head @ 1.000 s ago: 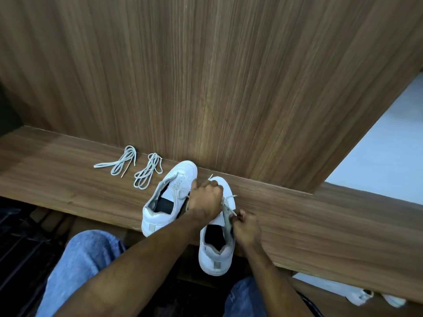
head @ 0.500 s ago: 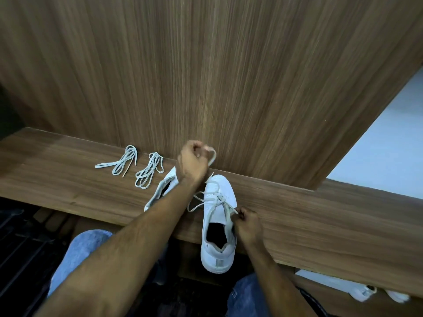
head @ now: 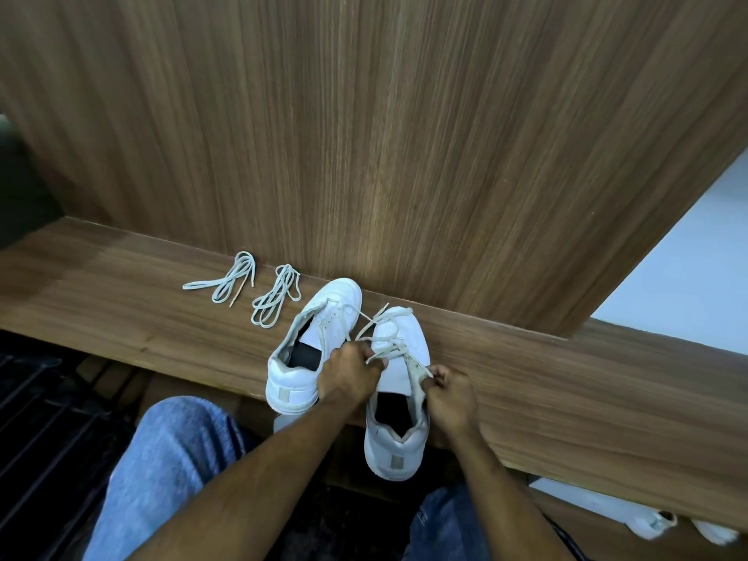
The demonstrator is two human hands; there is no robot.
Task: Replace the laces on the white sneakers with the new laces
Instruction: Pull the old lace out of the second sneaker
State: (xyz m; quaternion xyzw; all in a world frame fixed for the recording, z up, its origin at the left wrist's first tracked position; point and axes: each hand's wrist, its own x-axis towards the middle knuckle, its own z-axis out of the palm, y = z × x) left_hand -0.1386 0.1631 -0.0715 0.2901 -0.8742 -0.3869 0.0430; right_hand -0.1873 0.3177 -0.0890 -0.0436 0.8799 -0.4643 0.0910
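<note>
Wood-grain laminate covers the bench [head: 121, 317] and the upright panel [head: 364, 135] behind it; in the head view two white sneakers sit side by side on the bench with their toes toward the panel and their heels over the near edge; the left sneaker [head: 311, 350] has its tongue area open and a loose lace end trailing from its eyelets toward its neighbour; the right sneaker [head: 398, 398] carries a slack old lace [head: 384, 338] crossed loosely over its upper; the left hand [head: 350, 376] is curled closed over that lace at the inner side of the right sneaker, fingers pinching the strands; the right hand [head: 449, 398] is likewise closed, gripping the lace and the eyelet edge at the shoe's outer side; two bundles of new laces [head: 259, 293] lie on the bench to the left of the sneakers, near the panel, apart from both shoes; blue-jeaned knees [head: 174, 459] show at the bottom; another pair of white shoes [head: 655, 524] lies low at the right, partly hidden.
</note>
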